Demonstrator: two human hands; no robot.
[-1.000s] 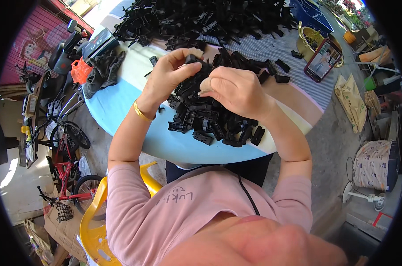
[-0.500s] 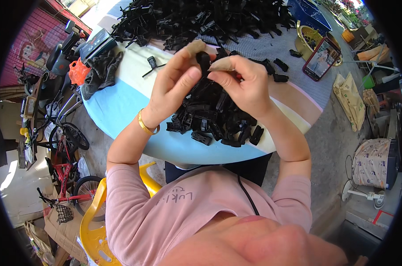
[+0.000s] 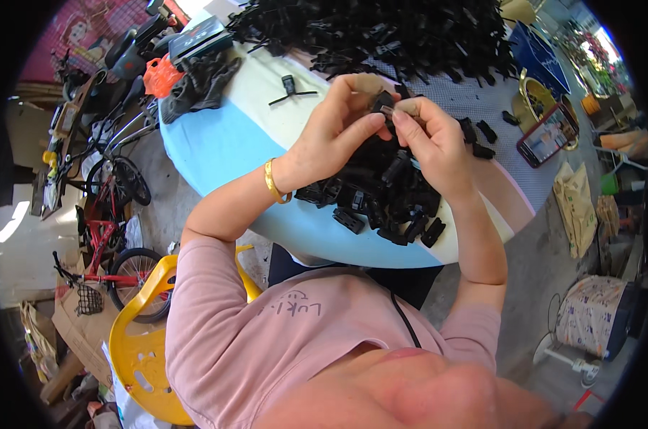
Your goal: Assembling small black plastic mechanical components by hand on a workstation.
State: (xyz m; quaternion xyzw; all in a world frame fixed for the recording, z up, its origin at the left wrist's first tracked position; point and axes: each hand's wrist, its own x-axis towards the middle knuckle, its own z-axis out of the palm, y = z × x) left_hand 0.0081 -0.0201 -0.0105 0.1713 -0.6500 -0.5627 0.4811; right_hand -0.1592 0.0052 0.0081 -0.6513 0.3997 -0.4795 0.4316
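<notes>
Between both hands, above the table, is a small black plastic piece point(image 3: 382, 101); fingers partly hide it. My left hand point(image 3: 338, 129), with a gold bracelet at the wrist, grips the piece between thumb and fingers. My right hand point(image 3: 432, 143) pinches at its right side, thumb and fingertips pressed together. The fingertips look wrapped in tan coverings. Below the hands lies a near pile of black plastic parts point(image 3: 370, 196). One black part with thin arms or straps point(image 3: 289, 87) sits alone left of the hands.
A large heap of black parts point(image 3: 381, 36) covers the far side of the table point(image 3: 209, 150). A phone point(image 3: 547, 136) leans on a gold-coloured pot point(image 3: 532, 96) at the right. Dark cloth point(image 3: 202, 89) and a red bag point(image 3: 162, 76) lie at left. A yellow chair point(image 3: 141, 343) stands nearby.
The view has shifted, so the table sits further right. Both hands have drawn closer together around the black piece, and the right fingers now meet it directly.
</notes>
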